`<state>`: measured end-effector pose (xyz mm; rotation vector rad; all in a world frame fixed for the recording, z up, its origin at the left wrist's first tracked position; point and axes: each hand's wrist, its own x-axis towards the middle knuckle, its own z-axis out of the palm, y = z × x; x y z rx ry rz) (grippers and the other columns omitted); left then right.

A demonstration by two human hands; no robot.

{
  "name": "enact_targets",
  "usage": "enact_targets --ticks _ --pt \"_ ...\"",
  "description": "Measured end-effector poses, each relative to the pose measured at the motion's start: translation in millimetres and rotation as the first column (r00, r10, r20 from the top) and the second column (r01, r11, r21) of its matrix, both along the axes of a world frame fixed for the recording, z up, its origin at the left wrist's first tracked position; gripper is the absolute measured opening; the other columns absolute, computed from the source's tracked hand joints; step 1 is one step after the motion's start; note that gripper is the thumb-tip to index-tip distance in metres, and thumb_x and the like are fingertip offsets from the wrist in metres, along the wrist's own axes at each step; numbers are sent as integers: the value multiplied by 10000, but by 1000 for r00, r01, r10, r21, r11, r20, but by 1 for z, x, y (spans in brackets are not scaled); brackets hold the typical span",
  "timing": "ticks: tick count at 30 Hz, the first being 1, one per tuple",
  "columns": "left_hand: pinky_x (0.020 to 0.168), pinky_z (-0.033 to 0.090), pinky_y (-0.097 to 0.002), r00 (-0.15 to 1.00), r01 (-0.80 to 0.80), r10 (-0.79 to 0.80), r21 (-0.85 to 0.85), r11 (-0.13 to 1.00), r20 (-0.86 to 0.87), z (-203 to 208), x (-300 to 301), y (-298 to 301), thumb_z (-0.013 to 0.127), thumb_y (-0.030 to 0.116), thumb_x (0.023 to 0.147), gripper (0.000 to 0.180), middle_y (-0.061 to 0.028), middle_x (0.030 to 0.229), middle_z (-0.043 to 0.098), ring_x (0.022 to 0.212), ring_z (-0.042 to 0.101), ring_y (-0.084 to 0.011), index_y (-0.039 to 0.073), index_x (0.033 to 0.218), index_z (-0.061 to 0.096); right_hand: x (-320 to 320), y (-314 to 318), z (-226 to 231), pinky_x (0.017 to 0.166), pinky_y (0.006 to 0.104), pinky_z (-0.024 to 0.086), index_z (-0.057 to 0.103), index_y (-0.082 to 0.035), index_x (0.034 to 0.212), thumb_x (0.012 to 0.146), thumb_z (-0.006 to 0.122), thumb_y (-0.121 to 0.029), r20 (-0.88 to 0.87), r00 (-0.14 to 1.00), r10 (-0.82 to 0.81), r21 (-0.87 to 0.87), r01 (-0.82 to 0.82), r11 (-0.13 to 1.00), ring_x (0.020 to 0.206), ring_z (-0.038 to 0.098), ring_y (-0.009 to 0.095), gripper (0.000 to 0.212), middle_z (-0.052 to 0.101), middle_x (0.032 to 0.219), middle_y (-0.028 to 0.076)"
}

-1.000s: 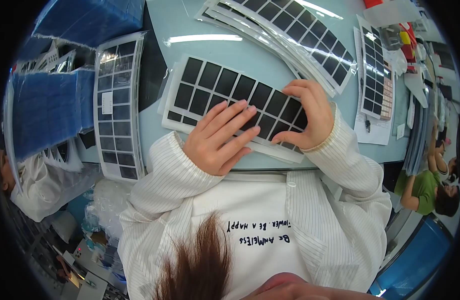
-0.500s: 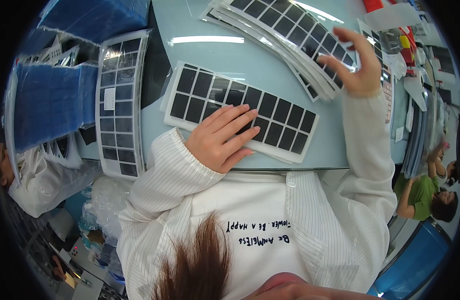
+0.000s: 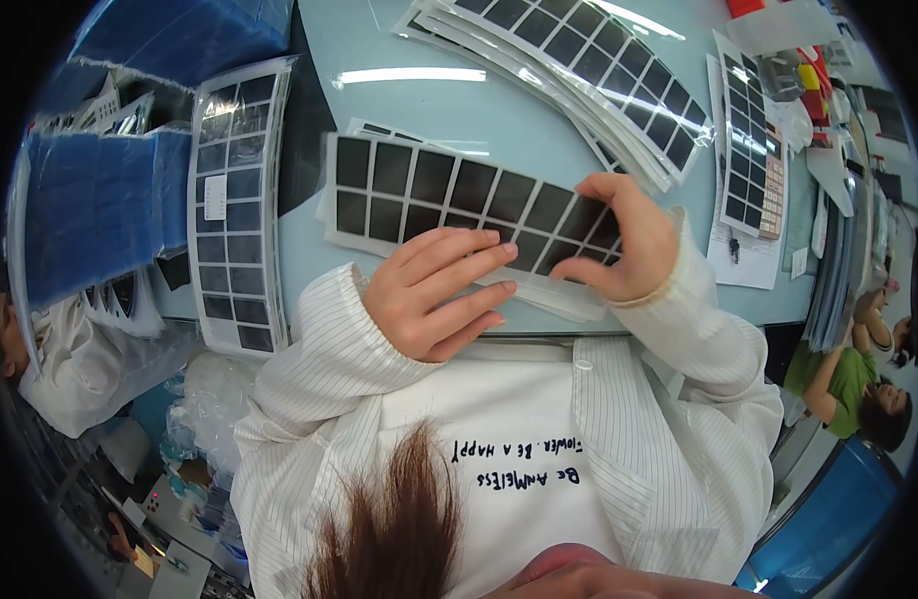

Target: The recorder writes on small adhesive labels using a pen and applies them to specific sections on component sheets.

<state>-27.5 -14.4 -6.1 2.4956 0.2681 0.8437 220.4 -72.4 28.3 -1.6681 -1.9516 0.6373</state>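
Our left hand [image 3: 434, 295] spread flat on the white sheet of matte black squares [image 3: 449, 200] at the bench's [image 3: 479, 110] near edge, right hand [image 3: 618, 240], back from the far stack [image 3: 599, 70], pinching its right end

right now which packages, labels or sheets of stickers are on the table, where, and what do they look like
Sheet under both hands: table centre, white rectangle with a grid of black squares.
Bagged sheet: left of it, clear shiny wrap, small white label.
Fanned stack of sheets: far side, overlapping.
Narrow sheet: right, upright strip.
Blue packs: far left.
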Motion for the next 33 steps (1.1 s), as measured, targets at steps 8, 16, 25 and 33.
enact_targets --ticks 8,16,25,33 --pt "897 466 -414 993 -36 30 -44 998 -112 -3 3 -3 718 240 730 373 -161 1156 595 1072 558 -312 -11 993 638 80 67 16 832 274 476 547 -24 1168 605 882 -246 84 978 -193 319 157 935 953 601 186 692 609 1028 79" --pt "979 423 -432 975 -24 -5 -126 992 -222 2 3 -1 721 211 740 438 -178 1280 536 1191 503 -343 -2 1107 612 5 21 3 867 381 430 528 -16 1220 464 874 -422 167 979 118 96 -136 986 1019 509 325 925 504 1143 157" --pt "937 454 -446 999 -20 17 -65 998 -50 -1 -1 -1 727 191 733 366 -179 1210 571 1142 536 -337 -4 1026 627 -13 10 -9 793 372 425 541 -18 1044 305 885 -441 232 972 34 -84 -15 996 946 470 300 918 470 1039 129" --pt "884 483 -436 999 -18 19 -19 1000 34 -2 -7 -2 729 175 686 375 -179 1157 607 1074 572 -349 13 1015 647 22 36 25 606 226 478 565 4 884 694 810 -114 -64 998 -27 4 27 1000 674 614 97 332 645 771 53"
